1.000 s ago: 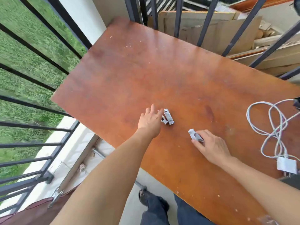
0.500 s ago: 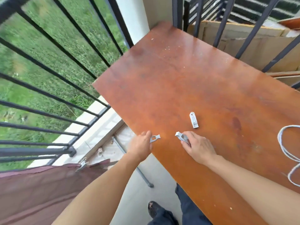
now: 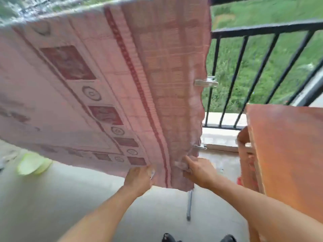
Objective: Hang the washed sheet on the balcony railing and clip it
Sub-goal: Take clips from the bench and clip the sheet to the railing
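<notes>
Two clips [image 3: 206, 83] already pin the sheet [image 3: 108, 88]; your hands [image 3: 139, 179] [image 3: 199, 172], apart, pinch its lower corner, likely to add another.

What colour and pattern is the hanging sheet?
Pink sheet with dark red squares, spirals and stripes, checked near its edge; head view.

Sheet [image 3: 104, 84]: pale pink ground, dark red squares alternating with spiral circles in a diagonal row, a dark red dotted stripe, faint pink plaid toward its right edge. Railing [image 3: 262, 28] – black bars. Clips [image 3: 206, 83] – silver-grey. Table [image 3: 288, 145]: reddish-orange wood. Floor [image 3: 52, 198]: light grey. Bowl [image 3: 33, 165]: pale lime green. Grass [image 3: 262, 13]: green.
</notes>
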### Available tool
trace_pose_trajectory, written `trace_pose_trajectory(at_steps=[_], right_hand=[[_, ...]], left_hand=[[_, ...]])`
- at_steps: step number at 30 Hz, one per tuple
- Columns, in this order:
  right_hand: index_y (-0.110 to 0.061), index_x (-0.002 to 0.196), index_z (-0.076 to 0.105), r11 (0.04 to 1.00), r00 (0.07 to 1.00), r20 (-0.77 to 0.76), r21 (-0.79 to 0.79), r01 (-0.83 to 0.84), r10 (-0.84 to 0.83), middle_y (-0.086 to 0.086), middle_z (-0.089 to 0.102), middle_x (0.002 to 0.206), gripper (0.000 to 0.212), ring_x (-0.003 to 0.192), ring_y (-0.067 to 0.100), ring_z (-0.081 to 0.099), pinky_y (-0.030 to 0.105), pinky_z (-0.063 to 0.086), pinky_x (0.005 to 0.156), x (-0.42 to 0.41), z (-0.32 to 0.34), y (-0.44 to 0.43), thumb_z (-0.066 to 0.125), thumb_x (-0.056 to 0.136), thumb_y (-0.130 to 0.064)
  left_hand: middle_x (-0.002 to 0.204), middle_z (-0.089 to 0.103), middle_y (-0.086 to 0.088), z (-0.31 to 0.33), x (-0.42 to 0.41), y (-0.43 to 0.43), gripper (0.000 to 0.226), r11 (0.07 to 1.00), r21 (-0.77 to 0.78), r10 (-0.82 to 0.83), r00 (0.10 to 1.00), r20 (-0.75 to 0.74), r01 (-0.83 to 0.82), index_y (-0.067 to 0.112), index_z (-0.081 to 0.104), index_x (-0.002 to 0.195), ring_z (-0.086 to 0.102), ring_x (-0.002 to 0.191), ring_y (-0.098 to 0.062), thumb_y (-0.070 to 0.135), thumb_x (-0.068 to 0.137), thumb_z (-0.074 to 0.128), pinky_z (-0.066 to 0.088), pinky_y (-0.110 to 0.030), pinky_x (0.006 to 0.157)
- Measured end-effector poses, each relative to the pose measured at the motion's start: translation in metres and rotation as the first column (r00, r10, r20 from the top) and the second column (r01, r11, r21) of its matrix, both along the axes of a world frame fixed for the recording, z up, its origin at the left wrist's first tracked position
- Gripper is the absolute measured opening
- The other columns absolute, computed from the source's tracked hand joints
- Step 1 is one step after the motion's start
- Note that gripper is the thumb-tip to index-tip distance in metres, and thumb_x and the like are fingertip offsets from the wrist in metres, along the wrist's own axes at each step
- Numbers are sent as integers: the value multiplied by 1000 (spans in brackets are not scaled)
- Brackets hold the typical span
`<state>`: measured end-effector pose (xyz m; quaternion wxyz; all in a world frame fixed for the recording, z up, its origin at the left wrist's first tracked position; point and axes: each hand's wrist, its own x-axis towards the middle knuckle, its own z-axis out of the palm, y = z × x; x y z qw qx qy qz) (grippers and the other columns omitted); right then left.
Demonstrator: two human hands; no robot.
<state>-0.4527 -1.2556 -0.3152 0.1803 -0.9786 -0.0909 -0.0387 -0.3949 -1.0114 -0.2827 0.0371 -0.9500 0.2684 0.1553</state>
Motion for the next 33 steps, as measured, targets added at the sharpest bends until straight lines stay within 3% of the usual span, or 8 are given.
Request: trace_pose_trajectory(at_steps=[4,11,15,18,22,26,29,33], right_hand=[[-21,83,64,950,956,104,-186,-251,273,-4,66,69,41,52,18,64,23,43,36,65,36,115,82,51,-40],[-16,80,67,777,792,168,-392,-493,587,3,66,70,34,56,23,63,29,47,38,152,63,282,81,53,-29],[-15,78,66,657,677,145,-453,-603,722,3,63,67,27,54,22,58,27,40,37,194,57,361,78,55,-20],[-18,76,66,579,594,133,-469,-667,793,0,63,65,21,54,21,57,25,33,37,233,44,427,77,57,-20],[-17,70,65,507,467,200,-399,-764,861,1,63,62,13,52,24,60,26,39,35,290,43,524,75,66,-24],[-17,61,61,432,360,248,-380,-818,900,-2,58,55,26,47,21,57,22,30,34,334,64,614,85,55,-25],[-17,61,60,375,322,197,-390,-841,926,-3,56,55,31,48,20,57,21,24,37,363,71,672,86,47,-22],[-17,61,56,318,290,129,-407,-856,948,-4,52,56,30,50,19,56,22,22,35,395,60,750,85,51,-18]], left_hand=[[111,64,-2,28,12,119,27,978,7,204,971,127,-207,19,58,108,63,102,-27,33,90,45,46,-30,79],[102,65,-4,36,8,278,28,852,12,506,829,240,-523,20,60,109,66,92,-27,32,88,45,48,-34,70],[103,63,-6,33,6,339,26,769,-3,626,753,202,-639,18,59,104,64,93,-30,30,88,43,48,-34,74],[105,62,-6,31,18,386,25,690,-44,716,673,187,-722,17,58,106,62,98,-31,30,89,44,50,-34,80],[105,65,-5,42,40,452,25,573,-73,808,548,218,-816,18,57,107,64,98,-30,32,89,46,49,-36,76],[110,64,-6,59,61,507,26,428,-101,891,400,216,-898,16,53,111,63,103,-31,31,90,49,46,-36,77],[113,61,-5,66,71,542,27,317,-101,936,294,194,-943,16,51,111,60,106,-30,31,89,51,44,-36,79],[112,59,-5,60,84,596,25,241,-80,961,226,162,-967,15,51,109,59,106,-29,29,88,50,43,-34,80]])
